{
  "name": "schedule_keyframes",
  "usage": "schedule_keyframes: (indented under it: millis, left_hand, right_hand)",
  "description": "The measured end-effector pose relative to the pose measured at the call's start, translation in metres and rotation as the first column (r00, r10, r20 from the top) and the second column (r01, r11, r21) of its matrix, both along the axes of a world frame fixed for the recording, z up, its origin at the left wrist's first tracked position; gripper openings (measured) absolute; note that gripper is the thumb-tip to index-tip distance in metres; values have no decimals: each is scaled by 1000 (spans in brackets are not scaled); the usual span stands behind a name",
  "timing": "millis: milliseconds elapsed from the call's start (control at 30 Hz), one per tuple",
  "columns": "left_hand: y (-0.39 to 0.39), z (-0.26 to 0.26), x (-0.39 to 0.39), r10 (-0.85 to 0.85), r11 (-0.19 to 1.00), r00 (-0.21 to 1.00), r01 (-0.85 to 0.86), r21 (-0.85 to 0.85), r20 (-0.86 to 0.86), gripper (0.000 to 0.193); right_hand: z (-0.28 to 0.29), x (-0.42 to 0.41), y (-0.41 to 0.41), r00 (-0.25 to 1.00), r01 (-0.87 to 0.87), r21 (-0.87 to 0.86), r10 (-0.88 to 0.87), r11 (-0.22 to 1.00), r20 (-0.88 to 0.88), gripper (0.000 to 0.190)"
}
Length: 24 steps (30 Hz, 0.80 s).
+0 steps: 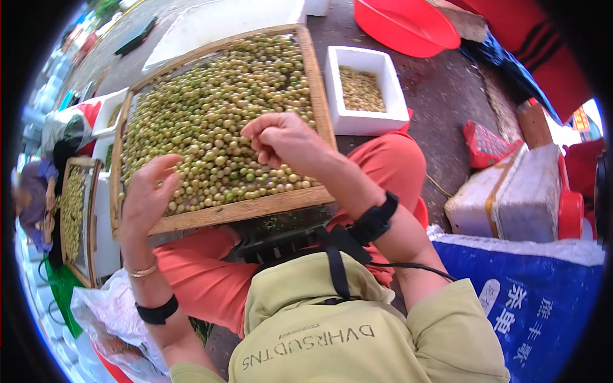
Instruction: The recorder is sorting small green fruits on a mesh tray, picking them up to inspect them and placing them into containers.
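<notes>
In front of me lies a wooden-framed tray (249, 208), covered in small round fruits (215, 100) in green and yellowish tones. Over the tray's near left corner is my left hand (149, 191), its thumb and fingers apart and nothing visible between them. My right hand (287, 143) hovers above the right half of the fruits with its index finger pointing left and the other fingers curled. Whether a fruit sits inside those curled fingers is hidden. A bare patch of dark tray bottom shows among the fruits near the right hand.
Beyond the tray's right side stands a white foam box (368, 119) holding small pale pieces. A red basin (407, 28) lies farther back. To the right are a closed foam box (507, 196) and a blue sack (536, 297). Another person (36, 201) sits left by a smaller framed tray (91, 258).
</notes>
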<state>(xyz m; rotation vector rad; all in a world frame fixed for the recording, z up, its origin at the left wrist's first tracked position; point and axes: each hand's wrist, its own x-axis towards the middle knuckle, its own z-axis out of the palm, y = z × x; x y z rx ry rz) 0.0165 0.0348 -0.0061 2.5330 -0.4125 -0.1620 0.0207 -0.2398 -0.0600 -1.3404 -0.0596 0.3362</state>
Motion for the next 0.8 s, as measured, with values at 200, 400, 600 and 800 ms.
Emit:
schedule_keyframes:
  millis: [200,400,600,800]
  left_hand:
    - [60,-14,23,72,995,996,-76,-72,-54,33]
    - [16,19,30,46,995,999,-44,-85,20,32]
    - [50,62,27,116,986,973,-90,-137,200,39]
    - [127,36,41,471,882,853,-454,-127,225,43]
  right_hand:
    - [29,-104,-175,742,646,-117,-585,754,327,22]
    - [-172,-230,-275,709,678,-514,-651,526,270,47]
    - [-167,-199,-260,835,445,-789,-515,423,195,31]
    - [20,-65,-187,809,587,-405,-481,702,339,21]
